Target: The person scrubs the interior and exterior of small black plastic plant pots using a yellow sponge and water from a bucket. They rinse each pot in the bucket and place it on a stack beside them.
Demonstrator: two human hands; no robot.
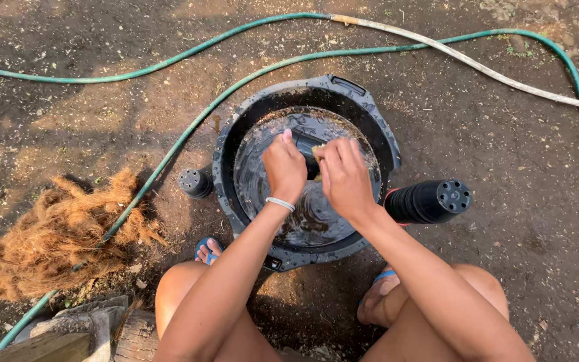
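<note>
Here the left hand [284,167] grips a small black pot [306,144] over the water tub [376,127]; the right hand [344,177] rubs it with something yellowish; stacked pots [429,200] lie at three o'clock.

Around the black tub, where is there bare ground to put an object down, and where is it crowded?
Bare dirt lies right of the stack of black pots, below the pale hose, and at upper left above the green hose. It is crowded on the left: coconut fibre pile, small black pot. Both hands fill the tub.
</note>
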